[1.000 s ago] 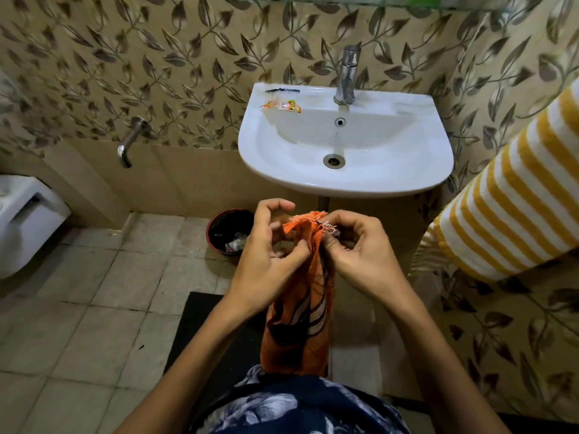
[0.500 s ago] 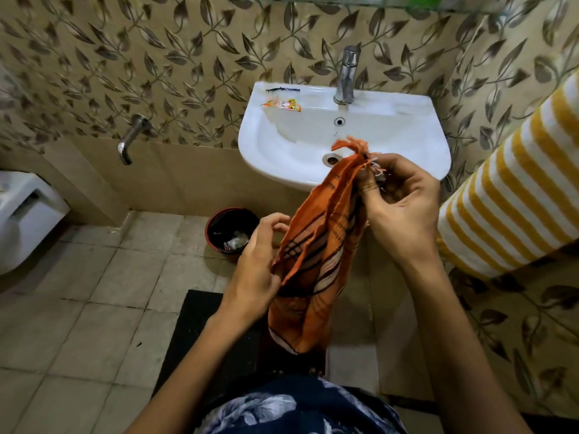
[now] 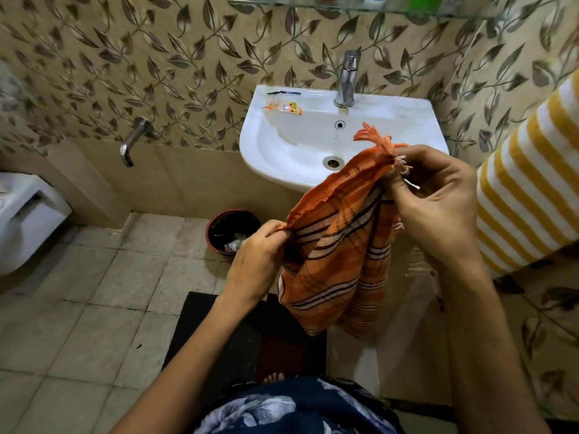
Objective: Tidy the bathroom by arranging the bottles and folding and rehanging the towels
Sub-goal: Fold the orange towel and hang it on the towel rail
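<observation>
**Between both hands, over the basin's front edge: the orange towel**

Between my two hands hangs the orange striped towel (image 3: 332, 255), held up in front of the white sink (image 3: 291, 145). My right hand (image 3: 438, 202) pinches the fringed top corner, fingers curled round the bunched cloth, with orange tassels sticking up above the knuckles. My left hand (image 3: 255, 261) sits lower and to the left, pinching the towel's edge between thumb and fingertips, so the upper hem runs taut on a slant from one hand to the other. Below that line the cloth droops in two loose folds.

Behind the towel, the sink carries a chrome tap (image 3: 346, 79), a black comb (image 3: 283, 93) and a small orange sachet (image 3: 286, 108) on its back ledge. A yellow-and-white striped towel (image 3: 526, 189) hangs at the right edge of view. Under the sink stands a dark red bin (image 3: 216, 233) with scraps inside. A black mat (image 3: 200, 339) lies on the tiled floor (image 3: 78, 308) beneath me, and a glass shelf (image 3: 360, 6) with bottle bases crosses the top.
</observation>
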The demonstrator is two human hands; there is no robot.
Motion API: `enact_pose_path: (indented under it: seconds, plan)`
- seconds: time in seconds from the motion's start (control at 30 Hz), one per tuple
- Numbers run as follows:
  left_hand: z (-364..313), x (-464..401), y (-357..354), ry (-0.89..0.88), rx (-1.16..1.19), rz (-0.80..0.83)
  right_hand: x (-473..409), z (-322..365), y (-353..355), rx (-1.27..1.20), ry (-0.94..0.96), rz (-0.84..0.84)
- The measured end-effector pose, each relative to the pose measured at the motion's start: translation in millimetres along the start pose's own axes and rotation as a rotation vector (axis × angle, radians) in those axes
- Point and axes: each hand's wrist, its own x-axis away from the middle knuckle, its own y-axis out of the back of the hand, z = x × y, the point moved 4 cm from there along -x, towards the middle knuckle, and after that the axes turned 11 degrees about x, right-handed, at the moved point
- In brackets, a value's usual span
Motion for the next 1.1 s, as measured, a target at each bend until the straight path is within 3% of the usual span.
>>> enact_pose_path:
  seconds: [0.1,0.3,0.43,0.5,0.67,0.87,0.97,1.1]
  plan:
    - [14,-9,6,0.157,-0.109,-0.001,1,3,9,-0.018,0.006,0.076]
    - [39,-12,15,0.482,-0.266,0.017,3,1,31,-0.032,-0.003,-0.030]
    - [52,-11,16,0.588,-0.333,0.259,5,-6,34,0.013,0.010,-0.041]
    - [59,-15,22,0.576,-0.288,0.281,6,-11,36,0.029,0.002,-0.058]
    - [73,-25,73,0.641,-0.170,-0.002,11,-23,50,0.046,-0.056,-0.110]
    - [80,-13,85,0.778,-0.212,0.069,13,-27,42,0.065,-0.087,-0.090]
    - [82,-5,84,0.796,-0.125,0.081,13,-28,38,0.063,-0.088,-0.093]
    - [64,-7,77,0.516,-0.042,0.231,9,-36,43,0.075,-0.106,-0.156]
